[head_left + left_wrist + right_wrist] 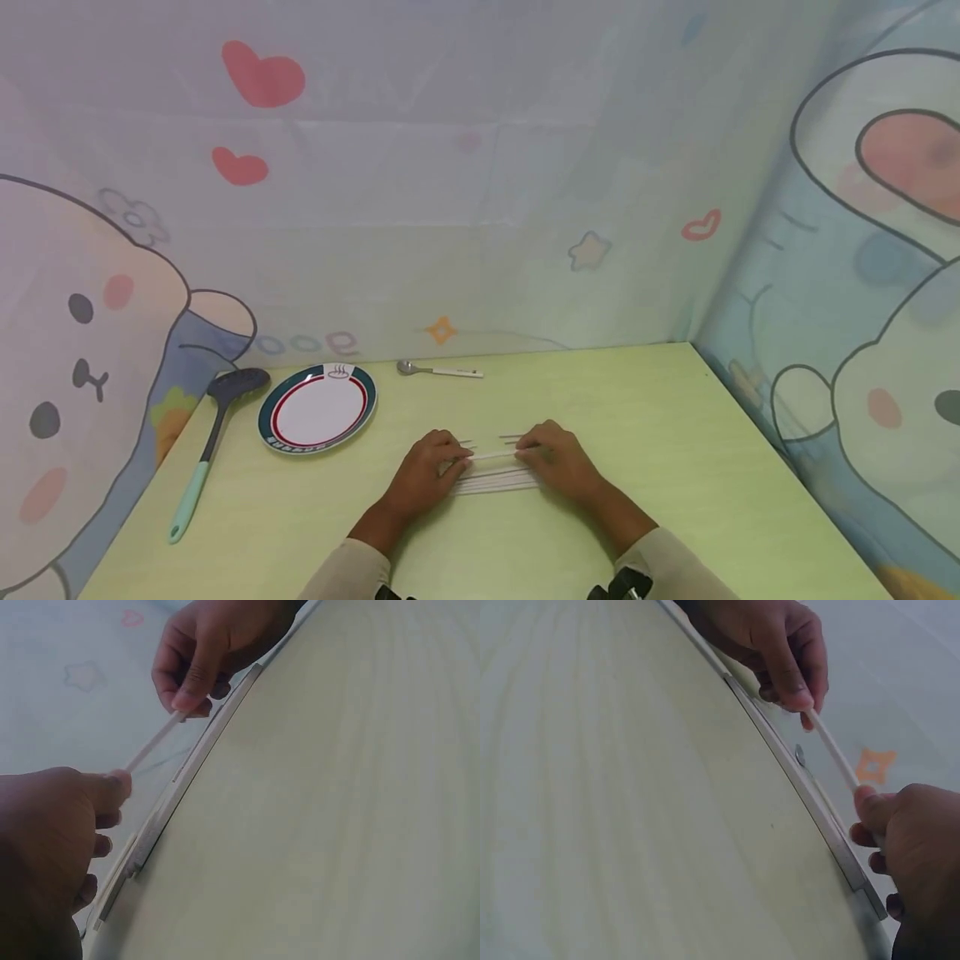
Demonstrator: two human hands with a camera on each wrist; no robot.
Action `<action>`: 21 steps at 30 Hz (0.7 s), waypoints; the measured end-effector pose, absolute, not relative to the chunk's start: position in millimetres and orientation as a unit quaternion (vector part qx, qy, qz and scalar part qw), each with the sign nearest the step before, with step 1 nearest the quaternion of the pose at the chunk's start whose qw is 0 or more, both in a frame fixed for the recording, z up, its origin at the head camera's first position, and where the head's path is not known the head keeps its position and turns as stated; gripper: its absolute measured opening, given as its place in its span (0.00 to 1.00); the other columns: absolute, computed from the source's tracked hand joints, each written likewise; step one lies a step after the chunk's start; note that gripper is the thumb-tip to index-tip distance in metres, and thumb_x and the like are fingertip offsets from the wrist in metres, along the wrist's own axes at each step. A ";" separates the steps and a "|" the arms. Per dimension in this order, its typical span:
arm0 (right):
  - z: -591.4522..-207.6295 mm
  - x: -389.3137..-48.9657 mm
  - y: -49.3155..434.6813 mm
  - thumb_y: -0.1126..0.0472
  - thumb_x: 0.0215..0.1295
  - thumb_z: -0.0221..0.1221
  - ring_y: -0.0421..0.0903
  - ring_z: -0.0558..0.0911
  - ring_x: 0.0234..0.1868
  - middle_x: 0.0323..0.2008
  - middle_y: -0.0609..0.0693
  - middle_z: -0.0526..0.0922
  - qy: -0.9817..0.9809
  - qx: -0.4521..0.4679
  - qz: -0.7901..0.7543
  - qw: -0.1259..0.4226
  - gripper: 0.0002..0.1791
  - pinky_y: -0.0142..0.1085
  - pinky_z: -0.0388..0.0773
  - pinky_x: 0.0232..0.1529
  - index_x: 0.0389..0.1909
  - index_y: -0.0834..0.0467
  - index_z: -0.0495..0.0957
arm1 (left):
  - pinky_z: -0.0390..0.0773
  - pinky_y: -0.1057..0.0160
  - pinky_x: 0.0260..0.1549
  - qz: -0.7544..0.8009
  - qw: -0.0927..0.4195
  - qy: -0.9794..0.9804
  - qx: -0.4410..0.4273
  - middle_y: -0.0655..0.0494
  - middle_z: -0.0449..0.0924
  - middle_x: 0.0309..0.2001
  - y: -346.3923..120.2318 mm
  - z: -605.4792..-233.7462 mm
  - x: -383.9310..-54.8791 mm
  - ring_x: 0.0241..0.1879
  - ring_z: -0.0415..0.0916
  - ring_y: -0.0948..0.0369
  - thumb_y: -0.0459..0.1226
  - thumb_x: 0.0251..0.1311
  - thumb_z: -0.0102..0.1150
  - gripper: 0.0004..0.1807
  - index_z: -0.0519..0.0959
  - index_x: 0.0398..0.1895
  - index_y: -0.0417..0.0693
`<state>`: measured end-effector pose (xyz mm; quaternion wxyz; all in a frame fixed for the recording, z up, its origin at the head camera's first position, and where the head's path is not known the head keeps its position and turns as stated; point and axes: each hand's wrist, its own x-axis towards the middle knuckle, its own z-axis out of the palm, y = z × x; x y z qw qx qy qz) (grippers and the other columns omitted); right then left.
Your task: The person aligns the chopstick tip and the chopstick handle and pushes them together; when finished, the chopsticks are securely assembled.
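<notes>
Between both hands a thin white chopstick [493,455] [154,741] [834,750] is held lengthwise, raised above the table in the wrist views. My left hand [426,477] [45,840] pinches one end between thumb and fingers. At the other end, my right hand [562,467] [930,847] does the same. Below them several more white chopsticks [495,482] lie side by side on the table, their ends partly hidden by the hands. Thin grey tips [510,436] show just beyond the fingers.
A white plate [318,408] with a dark green rim stands at the back left. Left of it lies a dark slotted turner [236,385] with a mint handle. A small spoon [438,371] lies near the back edge. Printed cloth walls [480,183] border the pale green table [637,417].
</notes>
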<state>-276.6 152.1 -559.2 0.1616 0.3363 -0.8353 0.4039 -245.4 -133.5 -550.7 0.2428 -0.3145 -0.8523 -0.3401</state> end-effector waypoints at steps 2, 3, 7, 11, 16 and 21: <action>-560.0 -277.5 153.4 0.65 0.73 0.69 0.42 0.81 0.44 0.41 0.47 0.90 -0.836 0.345 0.396 0.158 0.04 0.39 0.80 0.50 0.42 0.53 0.89 | 0.81 0.57 0.42 -0.330 0.250 -0.855 -0.312 0.55 0.84 0.37 -133.5 -550.5 -245.7 0.39 0.78 0.59 0.30 0.63 0.76 0.05 0.94 0.40 0.43; -560.1 -277.6 153.8 0.65 0.73 0.69 0.42 0.80 0.44 0.41 0.47 0.90 -0.837 0.347 0.393 0.156 0.04 0.39 0.80 0.49 0.42 0.53 0.89 | 0.80 0.56 0.42 -0.326 0.252 -0.857 -0.311 0.55 0.84 0.36 -133.2 -550.2 -245.6 0.39 0.77 0.59 0.30 0.63 0.76 0.04 0.94 0.39 0.43; -560.2 -277.4 154.4 0.66 0.72 0.69 0.41 0.78 0.43 0.38 0.45 0.89 -0.840 0.348 0.388 0.154 0.05 0.38 0.78 0.48 0.41 0.52 0.89 | 0.78 0.57 0.40 -0.311 0.251 -0.863 -0.310 0.55 0.83 0.35 -131.9 -548.3 -245.6 0.38 0.75 0.58 0.30 0.63 0.75 0.04 0.94 0.38 0.43; -561.8 -278.3 154.8 0.65 0.72 0.70 0.40 0.78 0.41 0.37 0.44 0.89 -0.835 0.353 0.390 0.162 0.04 0.38 0.77 0.47 0.40 0.52 0.88 | 0.77 0.58 0.39 -0.308 0.239 -0.869 -0.305 0.54 0.86 0.34 -131.1 -547.5 -246.1 0.37 0.76 0.57 0.29 0.63 0.75 0.05 0.93 0.40 0.43; -566.0 -279.4 157.5 0.64 0.72 0.70 0.39 0.78 0.42 0.37 0.45 0.89 -0.830 0.352 0.400 0.166 0.04 0.37 0.77 0.47 0.39 0.51 0.88 | 0.79 0.56 0.43 -0.322 0.220 -0.877 -0.281 0.56 0.86 0.34 -129.5 -549.2 -245.4 0.41 0.79 0.57 0.28 0.63 0.73 0.05 0.89 0.40 0.45; -566.9 -278.5 161.1 0.63 0.73 0.69 0.38 0.77 0.44 0.38 0.44 0.89 -0.832 0.349 0.403 0.151 0.04 0.38 0.77 0.48 0.39 0.49 0.88 | 0.77 0.55 0.44 -0.330 0.217 -0.878 -0.271 0.60 0.85 0.34 -129.6 -552.6 -243.4 0.42 0.78 0.58 0.28 0.63 0.73 0.08 0.86 0.35 0.51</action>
